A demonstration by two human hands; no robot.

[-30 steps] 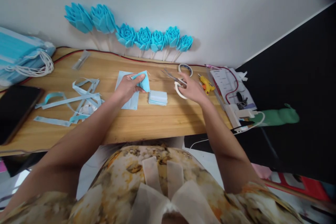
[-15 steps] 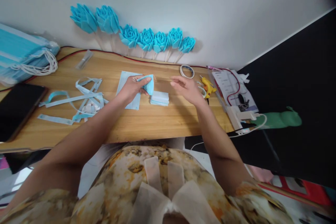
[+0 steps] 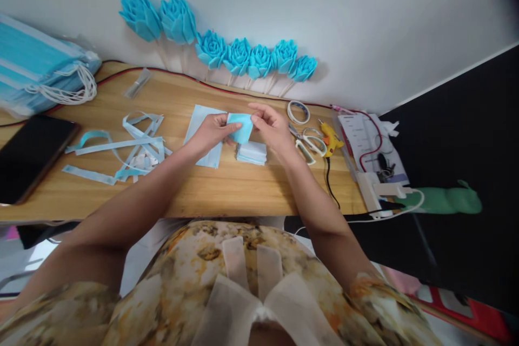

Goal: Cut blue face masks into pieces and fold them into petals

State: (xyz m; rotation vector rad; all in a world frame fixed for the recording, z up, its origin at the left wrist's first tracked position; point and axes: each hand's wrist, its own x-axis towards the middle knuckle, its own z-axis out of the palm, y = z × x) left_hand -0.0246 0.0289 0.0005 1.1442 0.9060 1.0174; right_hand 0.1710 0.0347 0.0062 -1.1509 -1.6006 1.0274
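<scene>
Both my hands meet over the middle of the wooden desk (image 3: 227, 189) on a small folded blue mask piece (image 3: 242, 127). My left hand (image 3: 211, 132) pinches its left side with thumb and fingers. My right hand (image 3: 271, 127) grips its right edge with closed fingertips. Just below the piece lies a small stack of cut blue squares (image 3: 252, 152). A flat blue mask sheet (image 3: 203, 130) lies under my left hand. White-handled scissors (image 3: 307, 143) rest on the desk right of my right hand.
Several blue folded flowers (image 3: 239, 54) lean on the wall. Cut blue strips (image 3: 121, 146) lie at left, beside a dark phone (image 3: 28, 154) and a pack of masks (image 3: 36, 73). A tape roll (image 3: 298, 112), yellow glue gun (image 3: 330, 138) and power strip (image 3: 373, 186) sit at right.
My right hand put the scissors down on the desk, moved left and took hold of the blue piece that my left hand kept holding.
</scene>
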